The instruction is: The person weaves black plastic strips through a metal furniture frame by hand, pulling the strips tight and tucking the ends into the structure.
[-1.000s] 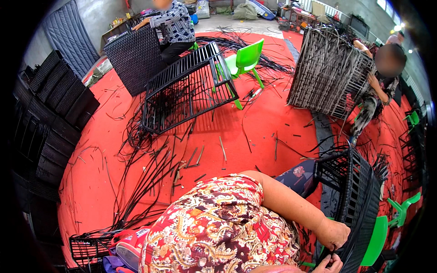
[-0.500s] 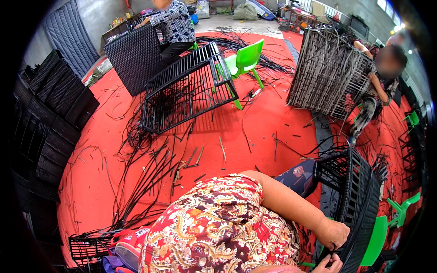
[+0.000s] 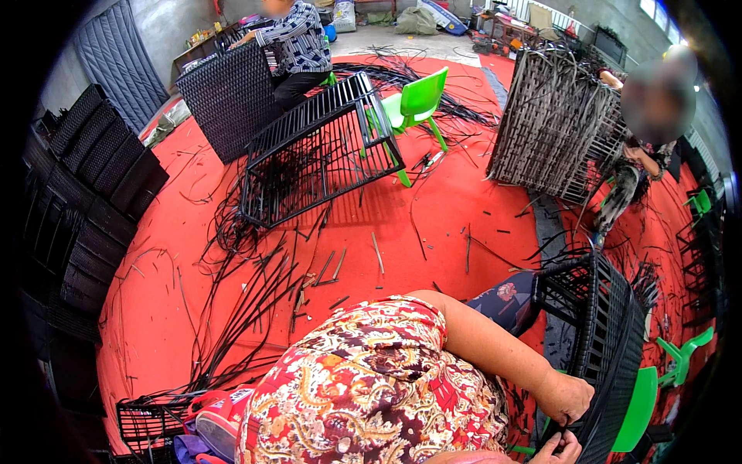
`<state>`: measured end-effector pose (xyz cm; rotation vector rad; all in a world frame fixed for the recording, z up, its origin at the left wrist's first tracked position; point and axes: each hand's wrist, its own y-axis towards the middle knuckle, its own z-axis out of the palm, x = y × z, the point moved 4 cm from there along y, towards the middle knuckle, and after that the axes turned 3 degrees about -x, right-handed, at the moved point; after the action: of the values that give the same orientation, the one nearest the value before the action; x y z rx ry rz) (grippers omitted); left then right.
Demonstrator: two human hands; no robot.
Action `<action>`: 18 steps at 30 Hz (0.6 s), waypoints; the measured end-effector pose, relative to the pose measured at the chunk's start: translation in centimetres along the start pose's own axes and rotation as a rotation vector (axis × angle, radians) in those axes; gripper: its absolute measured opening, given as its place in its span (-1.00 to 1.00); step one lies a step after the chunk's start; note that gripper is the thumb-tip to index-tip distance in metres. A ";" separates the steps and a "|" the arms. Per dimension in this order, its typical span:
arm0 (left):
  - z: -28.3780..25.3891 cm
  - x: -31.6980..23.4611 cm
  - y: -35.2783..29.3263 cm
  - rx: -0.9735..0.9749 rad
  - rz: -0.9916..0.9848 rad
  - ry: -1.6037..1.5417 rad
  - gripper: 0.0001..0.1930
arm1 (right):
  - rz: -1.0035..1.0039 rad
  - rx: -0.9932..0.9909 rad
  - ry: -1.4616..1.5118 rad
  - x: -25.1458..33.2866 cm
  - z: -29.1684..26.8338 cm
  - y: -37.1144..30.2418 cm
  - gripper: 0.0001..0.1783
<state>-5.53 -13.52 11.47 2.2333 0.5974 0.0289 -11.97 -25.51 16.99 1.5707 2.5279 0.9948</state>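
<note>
At the lower right, my left hand (image 3: pixel 565 397) is closed with its fingers curled down at the side of a black woven frame (image 3: pixel 618 340). Just below it, my right hand (image 3: pixel 559 447) pinches at the same spot, thumb and fingers together. Between them a dark strip of black plastic rattan (image 3: pixel 569 426) shows, and both hands grip it. More long black strips hang over the frame's side. The frame has open bars on its upper part and tight weave on its outer face. My right wrist is cut off by the lower edge.
A green chair (image 3: pixel 635 410) stands behind the frame, another (image 3: pixel 421 100) farther off. A bare black frame (image 3: pixel 325 155) lies on the red floor (image 3: pixel 433 247) among loose strips. Woven panels (image 3: pixel 85 193) stack at left. Two co-workers sit at a dark panel (image 3: pixel 232 100) and a grey-brown one (image 3: pixel 541 124).
My hands stay at the same spot with hardly any visible movement. The co-worker at the right has lowered an arm and shifted; the far one has moved slightly.
</note>
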 end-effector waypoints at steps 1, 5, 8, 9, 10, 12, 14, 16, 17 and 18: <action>0.0 0.1 0.0 -0.004 -0.005 -0.013 -0.82 | -0.003 -0.003 -0.007 0.0 0.0 0.1 -0.83; 0.4 0.5 -0.1 -0.028 -0.017 -0.047 -0.83 | 0.008 -0.001 -0.010 -0.2 0.2 0.2 -0.83; 0.8 0.7 -0.1 -0.022 -0.020 -0.048 -0.83 | 0.007 -0.007 -0.004 0.0 0.1 0.3 -0.83; 0.9 0.7 -0.1 -0.017 -0.021 -0.045 -0.83 | -0.001 -0.006 -0.005 0.0 0.1 0.3 -0.83; 0.8 0.7 -0.2 -0.016 -0.022 -0.041 -0.83 | -0.008 -0.006 -0.005 0.0 0.0 0.3 -0.83; 0.7 0.5 -0.4 -0.017 -0.030 -0.032 -0.82 | -0.020 0.006 0.000 0.1 0.0 0.2 -0.83; 0.3 0.3 -0.7 -0.022 -0.027 -0.028 -0.81 | -0.030 0.028 0.013 0.3 0.2 0.3 -0.82; -0.1 0.1 -0.8 -0.039 -0.020 -0.022 -0.80 | -0.020 0.036 0.036 0.7 0.0 0.2 -0.82; -0.2 0.0 -0.7 -0.052 -0.010 -0.021 -0.80 | -0.006 0.035 0.043 0.8 -0.2 0.2 -0.82; -0.2 -0.1 -0.5 -0.063 0.005 -0.027 -0.80 | -0.050 0.050 0.069 -0.8 0.8 0.1 -0.79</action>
<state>-5.92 -13.12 11.28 2.1711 0.5690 0.0196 -11.21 -25.69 16.17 1.5021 2.6441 1.0045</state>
